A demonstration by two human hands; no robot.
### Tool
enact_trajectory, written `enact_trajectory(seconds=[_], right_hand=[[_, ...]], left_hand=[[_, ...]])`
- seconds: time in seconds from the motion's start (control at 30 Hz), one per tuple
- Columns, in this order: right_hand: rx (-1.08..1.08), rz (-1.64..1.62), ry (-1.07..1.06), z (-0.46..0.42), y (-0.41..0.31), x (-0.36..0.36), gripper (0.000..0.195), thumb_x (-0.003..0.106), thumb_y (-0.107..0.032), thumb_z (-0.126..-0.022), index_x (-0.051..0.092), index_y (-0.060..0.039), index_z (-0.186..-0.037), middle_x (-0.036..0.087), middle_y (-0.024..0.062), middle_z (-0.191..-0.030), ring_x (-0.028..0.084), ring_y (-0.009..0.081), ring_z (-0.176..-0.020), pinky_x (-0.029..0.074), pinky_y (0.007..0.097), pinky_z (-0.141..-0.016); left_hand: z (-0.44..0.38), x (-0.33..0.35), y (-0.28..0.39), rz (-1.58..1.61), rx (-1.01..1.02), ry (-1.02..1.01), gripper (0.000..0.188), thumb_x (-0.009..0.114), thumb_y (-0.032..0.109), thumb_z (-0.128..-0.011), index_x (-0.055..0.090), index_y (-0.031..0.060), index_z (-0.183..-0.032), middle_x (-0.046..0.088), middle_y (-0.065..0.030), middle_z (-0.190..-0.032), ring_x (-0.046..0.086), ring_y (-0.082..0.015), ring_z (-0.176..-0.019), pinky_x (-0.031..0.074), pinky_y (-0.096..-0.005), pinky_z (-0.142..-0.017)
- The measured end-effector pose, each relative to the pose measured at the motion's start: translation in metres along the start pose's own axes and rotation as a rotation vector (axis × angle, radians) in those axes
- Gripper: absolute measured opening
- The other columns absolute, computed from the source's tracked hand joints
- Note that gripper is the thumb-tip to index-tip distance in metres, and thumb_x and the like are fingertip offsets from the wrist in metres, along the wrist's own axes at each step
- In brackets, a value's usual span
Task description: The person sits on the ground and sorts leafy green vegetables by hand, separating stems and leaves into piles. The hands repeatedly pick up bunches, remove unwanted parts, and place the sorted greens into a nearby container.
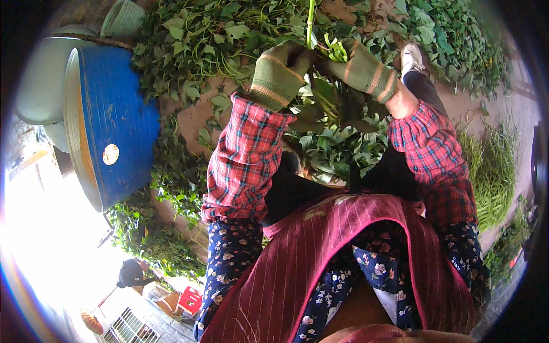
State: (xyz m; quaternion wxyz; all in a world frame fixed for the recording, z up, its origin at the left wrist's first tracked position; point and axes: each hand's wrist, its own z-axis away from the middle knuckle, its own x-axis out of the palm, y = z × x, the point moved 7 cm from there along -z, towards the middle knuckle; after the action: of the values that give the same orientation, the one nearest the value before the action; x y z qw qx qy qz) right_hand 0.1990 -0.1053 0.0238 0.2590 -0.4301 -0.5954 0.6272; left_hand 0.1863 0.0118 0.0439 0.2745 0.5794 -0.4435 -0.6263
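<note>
My left hand point(279, 75), in a green knit glove with orange stripes, pinches a single green stalk point(310, 25) that stands up toward the top of the view. In the matching glove, my right hand point(364, 70) grips a short bunch of cut green stems point(336, 49). Both sets of fingertips nearly meet, and shadow hides exactly where they touch. Below the hands hang leafy vine stems point(326, 103), partly dark. A heap of green leaves point(330, 150) lies between my legs.
Leafy vines point(206, 38) cover much of the floor ahead. At left a blue tub point(120, 115) stands near a pale green basket point(124, 19). Stripped green stems point(493, 180) are piled at right, beyond a white shoe point(412, 60). A red crate point(191, 300) sits lower left.
</note>
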Motion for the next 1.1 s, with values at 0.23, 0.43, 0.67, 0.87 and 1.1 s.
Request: enact_trajectory(seconds=[0.23, 0.43, 0.67, 0.87, 1.1], right_hand=[[0.189, 0.895, 0.364, -0.019, 0.013, -0.073, 0.021, 0.054, -0.025, -0.077, 0.061, -0.0061, -0.081, 0.058, 0.0131, -0.064, 0.054, 0.0227, -0.045, 0.041, 0.0342, -0.039], [-0.044, -0.202, 0.110, -0.003, -0.015, -0.045, 0.026, 0.064, -0.023, -0.074, 0.060, -0.0131, -0.098, 0.063, 0.0031, -0.088, 0.059, 0.0129, -0.078, 0.047, 0.0244, -0.068], [0.134, -0.263, -0.242, 0.010, -0.029, 0.015, 0.026, 0.070, -0.022, -0.070, 0.062, -0.0027, -0.086, 0.063, 0.0022, -0.077, 0.056, 0.0082, -0.069, 0.044, 0.0226, -0.064], [0.086, 0.019, -0.207, 0.009, -0.020, 0.011, 0.025, 0.066, -0.016, -0.071, 0.060, -0.0038, -0.091, 0.063, 0.0052, -0.078, 0.056, 0.0089, -0.068, 0.045, 0.0232, -0.062], [-0.325, 0.454, 0.096, 0.009, -0.036, -0.005, 0.027, 0.064, -0.013, -0.069, 0.058, -0.0011, -0.093, 0.062, 0.0128, -0.081, 0.061, 0.0206, -0.073, 0.047, 0.0271, -0.062]], left_hand=[[0.011, 0.003, 0.009, 0.611, -0.287, -0.172, 0.033, 0.051, 0.031, -0.083, 0.055, -0.0015, -0.084, 0.055, -0.0026, -0.066, 0.047, -0.0080, -0.054, 0.036, -0.0196, -0.049], [0.010, -0.018, -0.004, 0.502, -0.353, 0.131, 0.021, 0.057, 0.018, -0.081, 0.059, -0.0014, -0.086, 0.056, -0.0033, -0.063, 0.048, -0.0067, -0.049, 0.036, -0.0205, -0.043], [0.008, -0.023, -0.017, 0.370, -0.346, 0.205, 0.021, 0.060, 0.018, -0.078, 0.060, -0.0022, -0.084, 0.056, -0.0025, -0.062, 0.047, -0.0072, -0.047, 0.035, -0.0201, -0.042], [0.007, -0.015, -0.023, 0.633, -0.472, 0.232, 0.020, 0.063, 0.017, -0.075, 0.060, -0.0016, -0.083, 0.058, -0.0023, -0.064, 0.052, -0.0083, -0.054, 0.040, -0.0207, -0.047], [0.013, 0.006, -0.031, 0.917, -0.649, 0.168, 0.024, 0.066, 0.015, -0.073, 0.060, -0.0009, -0.090, 0.062, -0.0076, -0.082, 0.058, -0.0131, -0.070, 0.045, -0.0248, -0.059]])
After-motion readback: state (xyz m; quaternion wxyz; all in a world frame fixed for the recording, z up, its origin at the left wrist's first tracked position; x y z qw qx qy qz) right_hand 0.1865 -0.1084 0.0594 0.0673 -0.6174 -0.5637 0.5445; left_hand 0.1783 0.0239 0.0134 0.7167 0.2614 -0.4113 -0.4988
